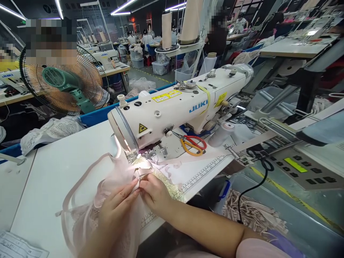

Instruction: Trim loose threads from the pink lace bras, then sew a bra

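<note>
A white JUKI sewing machine (pixel 177 107) stands on the white table (pixel 53 179). A pale pink lace garment (pixel 113 179) with thin straps lies in front of its needle. My left hand (pixel 118 204) presses on the garment, its fingers pinching a strap end. My right hand (pixel 154 193) meets it from the right, fingers closed on the same pink fabric just below the lit needle area (pixel 134 156). Both hands touch at the fingertips.
Orange and red scissors (pixel 192 143) lie on the machine bed. A standing fan (pixel 63 82) is at the far left, with white lace (pixel 51 132) below it. A control panel (pixel 298 166) sits at the right. Pink straps fill a bin (pixel 252 211). Other workers sit farther back.
</note>
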The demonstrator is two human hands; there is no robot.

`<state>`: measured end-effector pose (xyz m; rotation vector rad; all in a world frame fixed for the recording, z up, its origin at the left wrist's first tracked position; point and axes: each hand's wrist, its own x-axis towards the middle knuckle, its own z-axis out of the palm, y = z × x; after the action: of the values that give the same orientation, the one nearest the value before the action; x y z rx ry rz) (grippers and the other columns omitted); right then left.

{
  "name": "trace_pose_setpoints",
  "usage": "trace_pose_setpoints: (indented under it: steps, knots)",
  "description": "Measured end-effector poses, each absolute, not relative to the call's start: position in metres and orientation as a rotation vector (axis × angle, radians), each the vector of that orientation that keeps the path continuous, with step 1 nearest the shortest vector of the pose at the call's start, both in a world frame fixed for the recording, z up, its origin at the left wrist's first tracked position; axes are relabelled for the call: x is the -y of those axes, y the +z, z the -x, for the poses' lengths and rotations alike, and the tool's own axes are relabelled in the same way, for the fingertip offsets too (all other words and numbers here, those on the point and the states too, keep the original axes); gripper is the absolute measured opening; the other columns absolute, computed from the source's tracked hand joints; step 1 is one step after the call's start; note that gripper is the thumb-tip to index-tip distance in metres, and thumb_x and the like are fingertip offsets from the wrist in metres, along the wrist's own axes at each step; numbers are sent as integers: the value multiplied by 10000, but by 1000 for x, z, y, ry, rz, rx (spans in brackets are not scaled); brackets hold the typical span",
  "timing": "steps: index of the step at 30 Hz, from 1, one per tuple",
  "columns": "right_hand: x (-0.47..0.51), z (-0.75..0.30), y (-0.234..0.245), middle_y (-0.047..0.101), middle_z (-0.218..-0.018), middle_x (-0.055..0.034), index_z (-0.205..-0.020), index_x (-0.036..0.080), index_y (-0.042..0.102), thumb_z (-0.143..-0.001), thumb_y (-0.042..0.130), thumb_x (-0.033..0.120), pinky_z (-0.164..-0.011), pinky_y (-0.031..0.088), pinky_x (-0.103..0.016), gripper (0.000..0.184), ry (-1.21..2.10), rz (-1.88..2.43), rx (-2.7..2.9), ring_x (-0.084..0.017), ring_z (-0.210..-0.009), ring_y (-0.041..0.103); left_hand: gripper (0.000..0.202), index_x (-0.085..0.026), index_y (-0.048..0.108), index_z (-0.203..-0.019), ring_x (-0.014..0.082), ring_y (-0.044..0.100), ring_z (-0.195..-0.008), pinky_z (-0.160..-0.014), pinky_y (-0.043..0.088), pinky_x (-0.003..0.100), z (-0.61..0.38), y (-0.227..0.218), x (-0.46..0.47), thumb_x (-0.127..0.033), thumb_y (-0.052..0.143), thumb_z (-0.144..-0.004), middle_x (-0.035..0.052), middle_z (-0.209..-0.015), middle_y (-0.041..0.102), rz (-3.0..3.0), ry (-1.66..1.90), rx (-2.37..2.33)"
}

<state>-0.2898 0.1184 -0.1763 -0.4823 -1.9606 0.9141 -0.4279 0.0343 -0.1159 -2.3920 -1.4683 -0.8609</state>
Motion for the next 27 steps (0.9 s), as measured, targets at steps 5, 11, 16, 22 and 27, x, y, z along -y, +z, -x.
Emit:
trace_pose_setpoints:
  steps: [5,11,16,22,27]
  knots:
    - [-118,289,-176,508,-822,-47,-885,191,583,-849,399,162,-623,469,-268,189,975,485,1949,-151,-728,526,394,-172,567,-1202,229,624,-1042,-806,570,348,426,-114,-37,-33,486,-843,143,-1150,657,2377,-900,1448]
    - [-118,289,-175,535,-886,-60,-920,209,586,-824,407,127,-681,492,-284,218,1001,439,1884,-164,-810,549,368,-143,581,-1168,241,602,-1080,-820,565,358,426,-116,-36,-17,487,-835,162,-1167,643,2384,-868,1447]
    - [-119,289,-172,534,-873,-50,-896,210,583,-813,396,103,-698,500,-276,231,1049,402,1810,-153,-812,558,388,-132,570,-1171,249,571,-1122,-847,550,380,429,-120,-32,12,498,-817,175,-1202,616,2408,-830,1468]
    - [-121,288,-169,547,-851,-62,-830,183,559,-825,392,108,-732,501,-285,183,1131,417,1776,-159,-843,564,385,-136,568,-1163,248,587,-1099,-831,556,385,430,-123,-33,15,483,-819,173,-1177,632,2390,-811,1473]
    - [-117,290,-170,561,-774,-30,-875,188,470,-776,413,127,-632,500,-273,129,1274,507,1704,-141,-696,568,365,-132,576,-1134,241,603,-1072,-827,556,377,430,-129,-37,10,472,-814,172,-1139,653,2381,-779,1473]
